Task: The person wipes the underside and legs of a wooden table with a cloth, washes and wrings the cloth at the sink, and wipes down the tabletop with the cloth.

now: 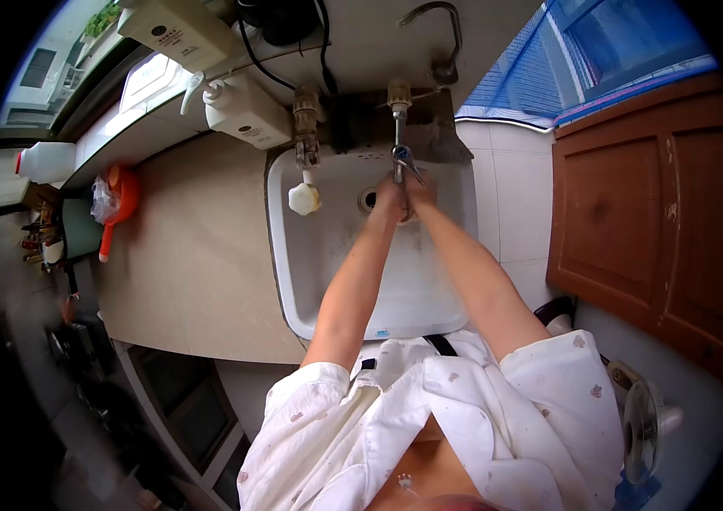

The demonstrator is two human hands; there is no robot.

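Fingers of left hand (389, 201) and right hand (421, 191) are blurred; I can't tell open or closed. White sink (412, 294): rounded corners, greyish stains, spreads beneath both. Chrome tap (400, 152): shiny, lever on top, spout at the fingers, contact unclear from here. Dark drain (367, 200) just beside left hand.

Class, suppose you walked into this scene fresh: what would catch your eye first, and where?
The left hand and right hand, close together at the tap over the white sink. Next, the bright orange-red dipper toward the left, and the vivid blue covering at upper right.
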